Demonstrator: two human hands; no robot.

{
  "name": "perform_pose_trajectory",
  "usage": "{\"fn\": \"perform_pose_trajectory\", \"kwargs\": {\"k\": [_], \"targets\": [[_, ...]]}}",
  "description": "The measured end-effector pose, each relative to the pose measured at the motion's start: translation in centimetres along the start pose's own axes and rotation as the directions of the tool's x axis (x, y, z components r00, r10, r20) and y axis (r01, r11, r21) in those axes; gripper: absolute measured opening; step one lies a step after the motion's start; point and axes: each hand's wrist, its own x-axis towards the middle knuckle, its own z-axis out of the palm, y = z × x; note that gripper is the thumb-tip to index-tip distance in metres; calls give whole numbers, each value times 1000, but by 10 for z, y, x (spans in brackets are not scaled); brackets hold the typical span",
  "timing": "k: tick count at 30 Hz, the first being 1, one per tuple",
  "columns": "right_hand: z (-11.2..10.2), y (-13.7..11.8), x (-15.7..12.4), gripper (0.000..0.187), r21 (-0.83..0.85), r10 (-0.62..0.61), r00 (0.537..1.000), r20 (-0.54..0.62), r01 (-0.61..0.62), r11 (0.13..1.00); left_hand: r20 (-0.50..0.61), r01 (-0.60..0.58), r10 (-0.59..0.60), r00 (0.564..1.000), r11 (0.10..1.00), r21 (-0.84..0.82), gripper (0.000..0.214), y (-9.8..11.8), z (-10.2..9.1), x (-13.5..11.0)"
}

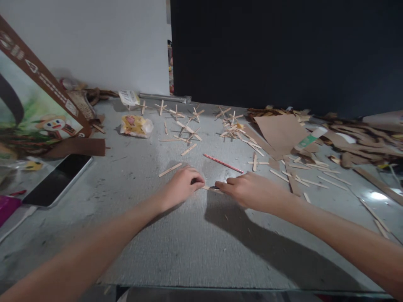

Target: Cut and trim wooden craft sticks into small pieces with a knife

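My left hand [184, 183] is closed in a pinch on the left end of a wooden craft stick [205, 187] low over the grey table. My right hand [247, 189], its fingers curled, is at the stick's other end. By its fingertips shows a small dark thin thing [214, 187], possibly a blade; most of it is hidden by the fingers. Just beyond the hands lies a red patterned pencil [223, 163]. Another craft stick [170, 169] rests flat behind my left hand, and a crossed pair of sticks [255, 162] lies behind my right.
Several star-shaped stick assemblies [190, 131] stand farther back. Loose sticks, brown cardboard [277, 132] and a green-and-white glue stick [310, 139] lie on the right. A phone [58, 180], a printed bag [40, 105] and a yellow packet [135, 126] are on the left.
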Motion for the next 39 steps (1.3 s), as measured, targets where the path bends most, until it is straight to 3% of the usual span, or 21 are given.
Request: {"fn": "perform_pose_trajectory", "kwargs": {"k": [6,14,17,28,33,39], "targets": [[-11,-5,5,52,-40,-31,999,27,32,999,2,-17,17,1000,1000,6,14,-1,1,1],[-28,-6,18,31,-16,-80,996,30,81,997,-2,-4,4,1000,1000,29,13,-3,2,1],[-33,-7,24,29,11,-75,997,19,75,997,0,11,-11,1000,1000,11,12,-3,2,1],[-41,-16,31,26,26,25,984,176,-30,999,13,55,-56,998,997,61,10,2,0,0],[-38,-6,32,26,186,73,976,206,-112,976,29,19,-22,999,996,87,14,7,-4,-2],[-30,2,31,29,469,64,984,168,-137,872,18,6,-7,1000,998,57,8,6,-2,-3]]}}
